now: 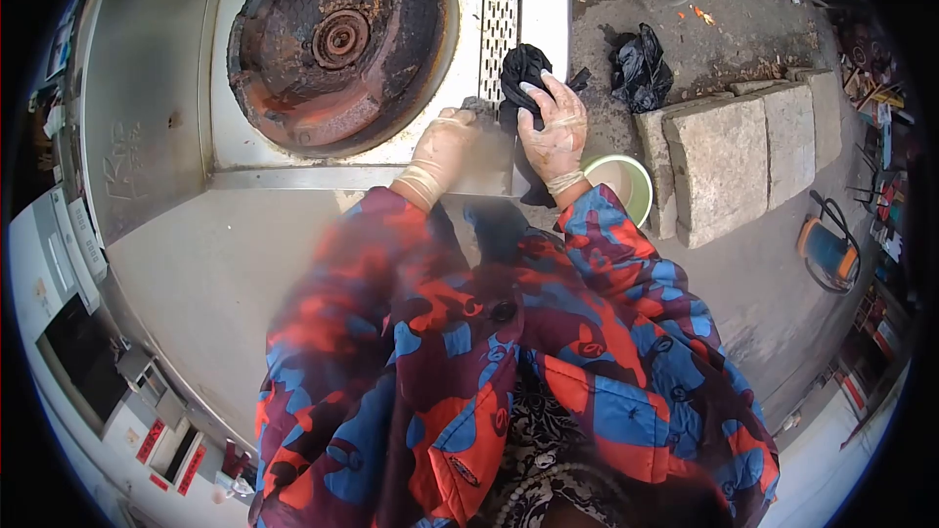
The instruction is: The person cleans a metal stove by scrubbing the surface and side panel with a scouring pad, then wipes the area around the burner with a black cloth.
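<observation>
On steel stove edge (543, 0), crumpled black cloth (523, 73)

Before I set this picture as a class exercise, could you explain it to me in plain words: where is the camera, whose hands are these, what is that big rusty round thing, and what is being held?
There is no machine here, only a person. The single camera sits on their head and looks down, so you see their own red and blue jacket and both hands, each in a thin clear glove. The wide lens bends the edges of the picture.

The rusty round thing is a large burner sunk into a metal stove top. Beside it runs a slotted metal strip.

The right hand grips a black cloth at the stove's edge. The left hand rests on the edge, touching something small and dark that is too blurred to name.

On the ground lie a green bowl, stone blocks and a black bag.
</observation>
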Demonstrator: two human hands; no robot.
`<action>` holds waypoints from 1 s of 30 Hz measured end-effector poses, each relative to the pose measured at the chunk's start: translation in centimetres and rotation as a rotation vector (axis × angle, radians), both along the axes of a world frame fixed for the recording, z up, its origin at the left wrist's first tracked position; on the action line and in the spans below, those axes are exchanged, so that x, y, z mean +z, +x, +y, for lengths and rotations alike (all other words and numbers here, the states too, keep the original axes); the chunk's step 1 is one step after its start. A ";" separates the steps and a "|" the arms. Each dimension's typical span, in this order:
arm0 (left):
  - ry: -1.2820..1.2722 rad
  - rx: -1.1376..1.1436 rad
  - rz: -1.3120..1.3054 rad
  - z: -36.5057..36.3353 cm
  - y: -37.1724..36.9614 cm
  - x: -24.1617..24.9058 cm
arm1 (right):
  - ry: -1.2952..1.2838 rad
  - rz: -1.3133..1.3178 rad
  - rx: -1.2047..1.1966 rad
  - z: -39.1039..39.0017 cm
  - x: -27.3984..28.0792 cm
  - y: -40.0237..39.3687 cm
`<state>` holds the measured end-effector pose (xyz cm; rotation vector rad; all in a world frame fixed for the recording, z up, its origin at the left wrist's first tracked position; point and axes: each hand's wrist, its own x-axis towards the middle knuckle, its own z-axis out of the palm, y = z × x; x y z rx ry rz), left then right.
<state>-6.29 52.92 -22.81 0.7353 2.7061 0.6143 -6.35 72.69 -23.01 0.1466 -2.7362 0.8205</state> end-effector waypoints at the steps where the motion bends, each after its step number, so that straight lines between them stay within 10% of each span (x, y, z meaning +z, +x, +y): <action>1: -0.008 -0.022 -0.005 -2.1 0.7 -0.1 | -0.009 -0.007 0.004 0.1 0.0 0.0; 4: -0.055 0.061 -0.003 -9.8 2.4 -1.2 | -0.020 0.013 -0.002 0.0 0.0 -0.1; 12: -0.050 -0.073 -0.058 2.1 1.0 -1.0 | -0.037 0.022 -0.003 0.2 0.1 0.0; 20: 0.059 -0.023 -0.057 -6.5 1.2 -1.1 | -0.031 0.015 0.006 0.2 -0.2 0.1; 30: 0.033 -0.092 0.215 1.9 -5.1 -2.3 | -0.028 0.011 -0.003 0.0 -0.1 0.3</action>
